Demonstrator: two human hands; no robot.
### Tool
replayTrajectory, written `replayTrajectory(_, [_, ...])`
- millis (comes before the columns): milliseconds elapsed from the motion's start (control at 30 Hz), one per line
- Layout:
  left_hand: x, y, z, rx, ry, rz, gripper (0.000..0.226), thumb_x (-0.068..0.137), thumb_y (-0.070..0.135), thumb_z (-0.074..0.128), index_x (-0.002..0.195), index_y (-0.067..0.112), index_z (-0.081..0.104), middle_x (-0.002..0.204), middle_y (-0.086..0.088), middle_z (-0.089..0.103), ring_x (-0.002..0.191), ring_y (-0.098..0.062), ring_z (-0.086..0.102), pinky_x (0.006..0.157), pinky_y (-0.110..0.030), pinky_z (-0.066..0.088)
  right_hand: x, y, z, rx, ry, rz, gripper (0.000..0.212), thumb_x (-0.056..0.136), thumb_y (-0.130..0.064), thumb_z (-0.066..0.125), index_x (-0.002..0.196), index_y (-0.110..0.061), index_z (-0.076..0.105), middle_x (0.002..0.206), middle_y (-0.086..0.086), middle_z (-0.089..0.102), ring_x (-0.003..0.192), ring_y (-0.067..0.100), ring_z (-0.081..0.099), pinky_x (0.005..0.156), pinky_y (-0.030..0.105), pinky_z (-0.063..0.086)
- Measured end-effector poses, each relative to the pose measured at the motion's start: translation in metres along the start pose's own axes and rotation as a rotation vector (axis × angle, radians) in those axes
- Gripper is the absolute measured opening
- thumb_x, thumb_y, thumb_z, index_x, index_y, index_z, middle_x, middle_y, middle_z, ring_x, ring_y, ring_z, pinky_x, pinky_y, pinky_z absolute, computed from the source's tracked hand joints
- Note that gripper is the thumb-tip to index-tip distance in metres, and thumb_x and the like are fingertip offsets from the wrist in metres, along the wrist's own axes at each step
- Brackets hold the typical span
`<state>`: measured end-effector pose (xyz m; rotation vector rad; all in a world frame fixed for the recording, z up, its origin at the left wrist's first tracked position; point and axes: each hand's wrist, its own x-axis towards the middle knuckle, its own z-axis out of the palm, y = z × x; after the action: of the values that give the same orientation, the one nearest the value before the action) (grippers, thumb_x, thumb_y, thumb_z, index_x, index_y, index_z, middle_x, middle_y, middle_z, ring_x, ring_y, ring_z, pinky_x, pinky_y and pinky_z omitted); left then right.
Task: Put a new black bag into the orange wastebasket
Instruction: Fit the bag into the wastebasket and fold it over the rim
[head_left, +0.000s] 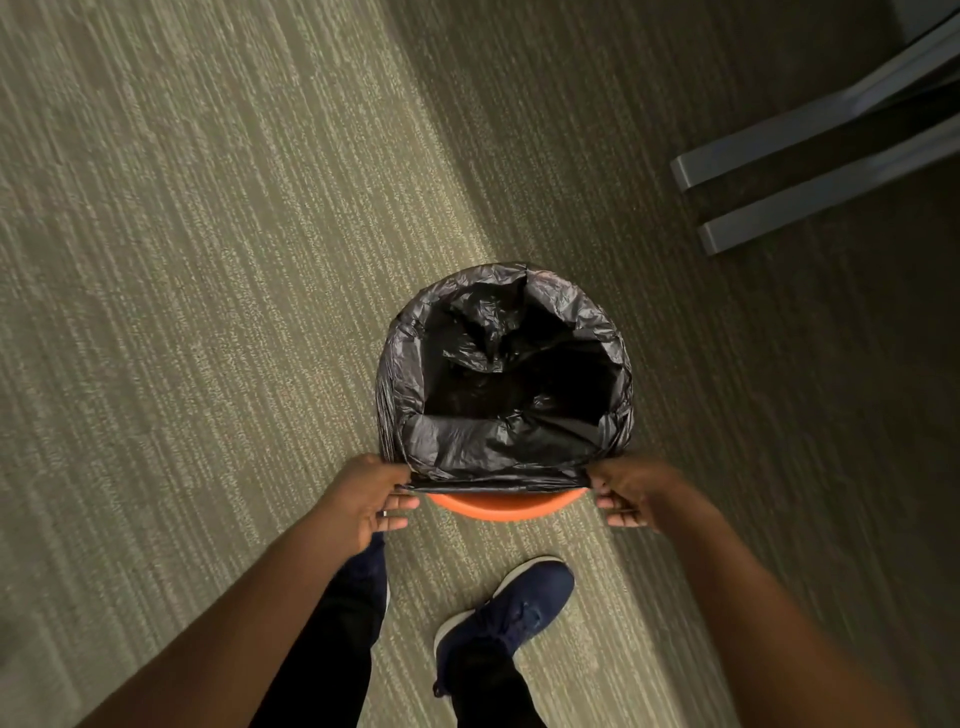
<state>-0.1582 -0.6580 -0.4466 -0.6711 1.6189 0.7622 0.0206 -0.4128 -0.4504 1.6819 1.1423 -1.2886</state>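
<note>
Over carpet, both hands' fingers pinching black bag (498, 447) hem, orange wastebasket (498, 506) mostly hidden

The black bag (498, 447) is thin plastic film, crinkled all over, with a soft sheen where light catches its folds and a dull, near-matt black deeper inside. The orange wastebasket (498, 508) shows only a strip of rim, which looks like smooth moulded plastic with an even, slightly satin finish. The carpet (208, 260) is short-pile woven cloth, rough and matt, ribbed in fine olive and beige streaks. The chair legs (810, 150) are flat grey bars, smooth and faintly brushed, like painted or coated metal. The navy shoe (511, 613) has a matt knitted cloth upper and a pale, smooth rubbery sole edge
</note>
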Motion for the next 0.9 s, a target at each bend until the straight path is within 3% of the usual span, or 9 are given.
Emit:
replayTrajectory(200, [-0.001, -0.026, 0.022, -0.089, -0.005, -0.005, 0.021, 0.094, -0.004, 0.05, 0.102, 0.014, 0.057, 0.091, -0.007, 0.071, 0.079, -0.023, 0.068, 0.072, -0.038, 0.053, -0.004, 0.021, 0.024, 0.12, -0.06, -0.017, 0.019, 0.088, 0.006, 0.056, 0.083, -0.011, 0.062, 0.07, 0.005, 0.057, 0.06, 0.015, 0.056, 0.056, 0.027, 0.051])
replayTrajectory(367, [0.004, -0.041, 0.041, -0.109, 0.063, 0.088, 0.021, 0.095, -0.001, 0.055, 0.107, 0.014, 0.062, 0.089, -0.002, 0.073, 0.071, -0.017, 0.068, 0.067, -0.033, 0.053, -0.009, 0.031, 0.043, 0.343, -0.028, -0.068, 0.011, 0.091, -0.002, 0.056, 0.09, -0.012, 0.061, 0.08, 0.006, 0.062, 0.065, 0.018, 0.06, 0.059, 0.029, 0.051])
replayTrajectory(467, [0.005, -0.043, 0.049, -0.153, 0.131, 0.131, 0.025, 0.095, -0.003, 0.05, 0.107, 0.015, 0.062, 0.097, -0.006, 0.073, 0.068, -0.018, 0.066, 0.064, -0.031, 0.052, -0.018, 0.031, 0.05, 0.348, 0.288, -0.18, 0.028, 0.085, -0.026, 0.058, 0.109, -0.013, 0.062, 0.093, 0.007, 0.069, 0.077, 0.023, 0.066, 0.066, 0.033, 0.056])
replayTrajectory(533, [0.004, -0.046, 0.051, -0.164, 0.129, 0.142, 0.025, 0.095, -0.004, 0.048, 0.105, 0.014, 0.062, 0.097, -0.008, 0.073, 0.069, -0.018, 0.066, 0.06, -0.029, 0.051, -0.038, 0.024, 0.049, 0.269, 0.626, -0.325, 0.032, 0.091, -0.039, 0.056, 0.11, -0.014, 0.06, 0.095, 0.004, 0.066, 0.084, 0.024, 0.06, 0.077, 0.032, 0.046])
replayTrajectory(600, [0.002, -0.052, 0.051, -0.168, 0.106, 0.158, 0.024, 0.095, -0.005, 0.048, 0.098, 0.015, 0.063, 0.097, -0.011, 0.074, 0.068, -0.017, 0.065, 0.061, -0.029, 0.049, -0.056, 0.013, 0.05, 0.211, 0.735, -0.416, 0.038, 0.097, -0.049, 0.051, 0.105, -0.013, 0.061, 0.088, 0.002, 0.063, 0.084, 0.023, 0.056, 0.075, 0.03, 0.038])
replayTrajectory(667, [-0.001, -0.057, 0.049, -0.166, 0.088, 0.177, 0.024, 0.096, -0.003, 0.049, 0.097, 0.016, 0.063, 0.098, -0.01, 0.075, 0.067, -0.017, 0.064, 0.06, -0.029, 0.048, -0.054, 0.007, 0.059, 0.193, 0.631, -0.4, 0.062, 0.09, -0.072, 0.045, 0.094, -0.015, 0.068, 0.085, 0.002, 0.069, 0.082, 0.025, 0.064, 0.075, 0.032, 0.045])
replayTrajectory(733, [-0.002, -0.061, 0.048, -0.162, 0.078, 0.193, 0.025, 0.097, -0.001, 0.048, 0.097, 0.019, 0.063, 0.099, -0.006, 0.075, 0.069, -0.016, 0.065, 0.058, -0.027, 0.047, -0.044, 0.0, 0.068, 0.12, 0.452, -0.296, 0.096, 0.066, -0.099, 0.035, 0.087, -0.013, 0.073, 0.086, 0.009, 0.076, 0.082, 0.031, 0.072, 0.079, 0.039, 0.057])
replayTrajectory(800, [-0.004, -0.064, 0.048, -0.163, 0.064, 0.203, 0.024, 0.098, -0.001, 0.048, 0.098, 0.018, 0.063, 0.101, -0.005, 0.075, 0.07, -0.017, 0.065, 0.058, -0.026, 0.047, -0.033, -0.006, 0.073, 0.051, 0.383, -0.197, 0.117, 0.047, -0.109, 0.029, 0.09, -0.011, 0.076, 0.088, 0.013, 0.077, 0.083, 0.033, 0.074, 0.081, 0.043, 0.06])
replayTrajectory(900, [-0.006, -0.066, 0.05, -0.163, 0.059, 0.21, 0.017, 0.098, 0.0, 0.05, 0.099, 0.014, 0.06, 0.103, -0.009, 0.073, 0.072, -0.019, 0.064, 0.057, -0.026, 0.047, -0.022, -0.021, 0.076, 0.01, 0.395, -0.196, 0.091, 0.064, -0.09, 0.049, 0.095, -0.008, 0.073, 0.079, 0.011, 0.078, 0.074, 0.027, 0.077, 0.079, 0.038, 0.061])
